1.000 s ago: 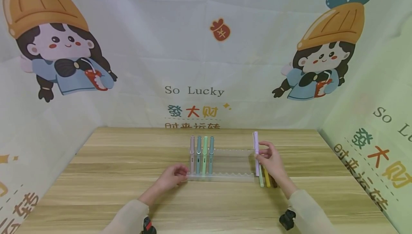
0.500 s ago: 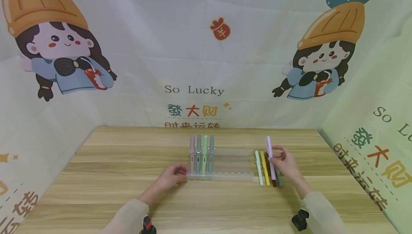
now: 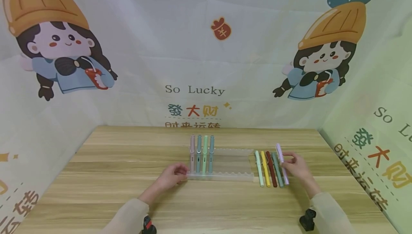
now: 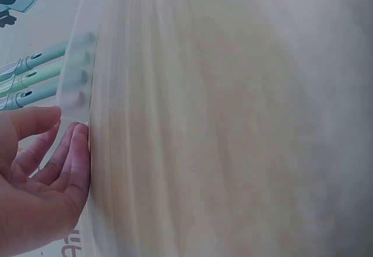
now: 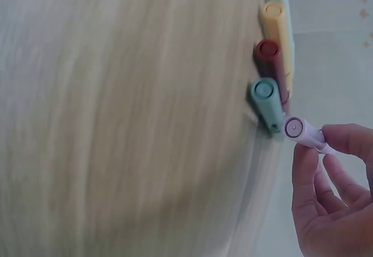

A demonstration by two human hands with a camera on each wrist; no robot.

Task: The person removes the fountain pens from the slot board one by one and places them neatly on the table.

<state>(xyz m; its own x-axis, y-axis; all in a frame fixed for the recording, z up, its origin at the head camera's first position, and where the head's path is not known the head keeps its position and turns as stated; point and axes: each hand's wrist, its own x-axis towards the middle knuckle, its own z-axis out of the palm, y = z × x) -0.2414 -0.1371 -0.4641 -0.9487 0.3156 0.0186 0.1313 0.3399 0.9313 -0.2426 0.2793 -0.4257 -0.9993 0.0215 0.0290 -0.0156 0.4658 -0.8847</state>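
Note:
My right hand [image 3: 297, 166] pinches a lilac pen [image 3: 282, 164] between thumb and fingertips; in the right wrist view its round end [image 5: 295, 127] faces the camera. The pen leans slightly, just right of a teal pen [image 3: 277, 170] on the table. My left hand [image 3: 173, 175] touches the left end of a clear plastic rack [image 3: 233, 177]. Its fingers are loosely bent, with a gap between thumb and fingers in the left wrist view. Several capped pens stand side by side in the rack's left part: a mauve pen [image 3: 192, 155], blue-grey ones and a green pen [image 3: 205, 155].
Left of the teal pen lie a dark red pen [image 3: 271, 169], a yellow pen [image 3: 265, 169] and a pale green pen [image 3: 259, 169], beside the rack's right end. A printed cloth [image 3: 251, 66] hangs behind the wooden table [image 3: 206, 209].
My right hand has carried the lilac pen rightward from the rack's right end, past the loose pens, and lowered it. The left hand and the rack have stayed in place.

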